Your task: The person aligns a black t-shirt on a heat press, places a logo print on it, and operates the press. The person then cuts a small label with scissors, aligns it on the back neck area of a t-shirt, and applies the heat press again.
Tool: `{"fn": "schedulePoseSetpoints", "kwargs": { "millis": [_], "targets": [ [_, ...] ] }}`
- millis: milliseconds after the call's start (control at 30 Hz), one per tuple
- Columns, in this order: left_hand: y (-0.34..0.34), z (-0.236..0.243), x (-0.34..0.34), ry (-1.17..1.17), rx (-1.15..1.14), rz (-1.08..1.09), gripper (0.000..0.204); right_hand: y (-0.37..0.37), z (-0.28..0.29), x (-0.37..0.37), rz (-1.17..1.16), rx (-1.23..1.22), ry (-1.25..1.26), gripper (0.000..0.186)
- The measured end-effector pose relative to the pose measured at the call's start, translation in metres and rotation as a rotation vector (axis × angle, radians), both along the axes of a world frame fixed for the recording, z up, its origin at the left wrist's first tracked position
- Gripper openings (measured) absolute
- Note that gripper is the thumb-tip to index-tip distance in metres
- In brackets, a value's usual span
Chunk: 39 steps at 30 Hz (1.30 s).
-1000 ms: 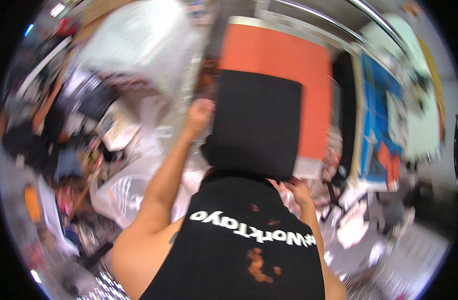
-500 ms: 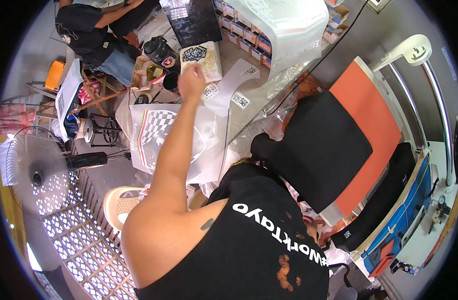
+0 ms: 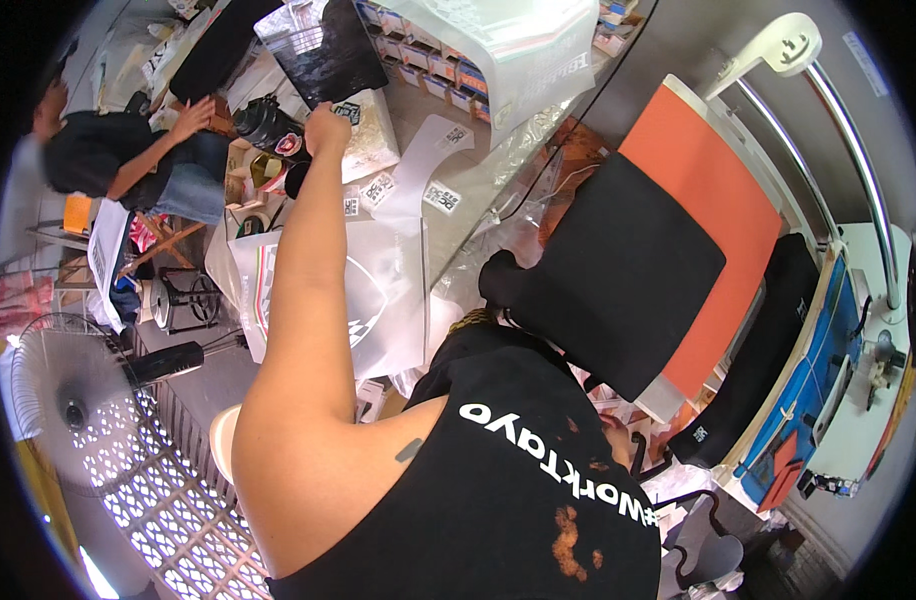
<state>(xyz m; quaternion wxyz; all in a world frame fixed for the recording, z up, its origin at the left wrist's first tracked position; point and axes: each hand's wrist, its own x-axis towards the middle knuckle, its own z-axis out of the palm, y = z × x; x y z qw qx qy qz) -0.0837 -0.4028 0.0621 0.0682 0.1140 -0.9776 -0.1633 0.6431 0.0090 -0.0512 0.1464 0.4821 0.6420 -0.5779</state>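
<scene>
My left arm stretches forward over the table, and my left hand (image 3: 328,130) is curled at the edge of a whitish block (image 3: 373,140). Small black labels with white print (image 3: 348,112) lie on that block right beside my fingers. Whether a label is between my fingertips is hidden. Below my forearm lies a translucent printed sheet (image 3: 393,290) with a checkered design. Several small white printed labels (image 3: 441,197) are scattered beyond it. Only a little of my right hand (image 3: 615,440) shows past my black shirt, and its fingers are hidden.
Black fabric (image 3: 618,270) lies over an orange panel (image 3: 698,200) on my right, near a chrome bar (image 3: 858,160). A black jug (image 3: 268,125) and dark panel (image 3: 323,55) stand beyond my hand. A fan (image 3: 73,410) is at left; another person (image 3: 108,155) sits far left.
My left hand has reached farther, from over the front of the whitish block to the black labels' edge. The view has shifted. The other person's hand is now raised and spread.
</scene>
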Motion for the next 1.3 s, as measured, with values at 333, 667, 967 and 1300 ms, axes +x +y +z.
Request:
{"fn": "schedulePoseSetpoints", "kwargs": {
  "millis": [333, 667, 967, 1300],
  "targets": [
    [-0.005, 0.011, -0.021, -0.013, -0.029, 0.008, 0.028, -0.01, 0.018, 0.027, 0.049, 0.062, -0.005, 0.017],
    [0.221, 0.068, 0.251, -0.837, 1.674, -0.419, 0.015, 0.012, 0.195, -0.13, 0.14, 0.014, 0.329, 0.032],
    [0.326, 0.077, 0.364, -1.457, 1.684, -0.368, 0.014, 0.015, 0.197, -0.237, -0.33, 0.24, 0.614, 0.014],
    [0.375, 0.049, 0.338, 0.025, 0.716, -1.404, 0.026, 0.102, 0.171, -0.263, -0.348, 0.508, 0.251, 0.022]
  ]
}}
